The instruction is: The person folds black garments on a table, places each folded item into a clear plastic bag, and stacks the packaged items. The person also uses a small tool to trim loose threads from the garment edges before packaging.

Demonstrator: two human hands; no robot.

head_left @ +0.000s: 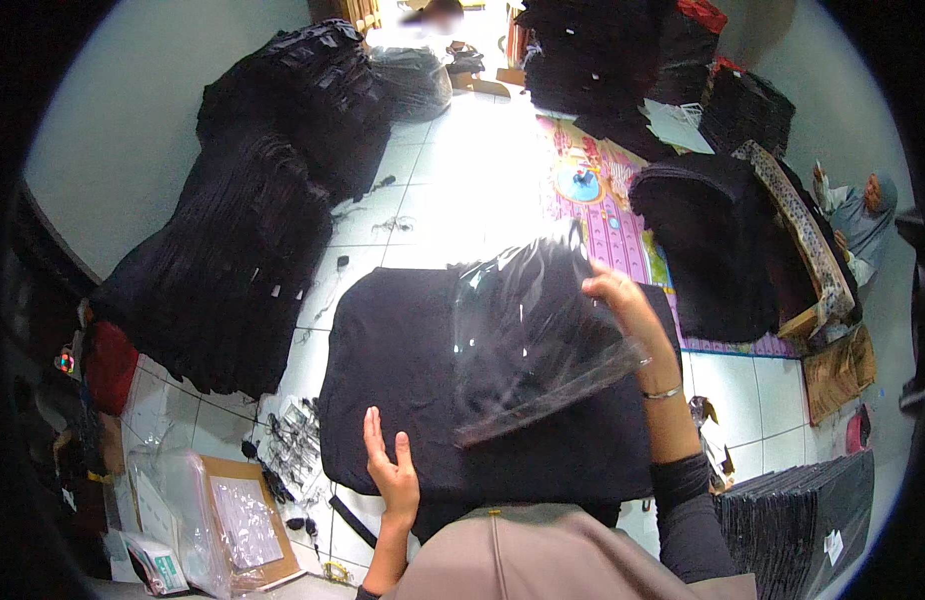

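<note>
A wide piece of black fabric (383,350) lies spread in front of me, and its make-up as a garment or a plain cloth cannot be told. Over its right half hangs a clear plastic bag (518,345), shiny and creased, tilted with its lower edge rising to the right. My right hand (618,295) grips the bag near its upper right side, thumb and fingers closed on the film. At the fabric's near left part is my left hand (391,465), fingers stretched out and thumb apart, holding nothing.
Tall black fabric piles (233,260) stand left, with more stacks (708,250) right on a colourful mat (623,210). Flat packed black bundles (798,520) sit at the near right. Plastic sleeves and cardboard (238,520) lie near left, beside loose threads (288,440). Another person (863,225) is at right.
</note>
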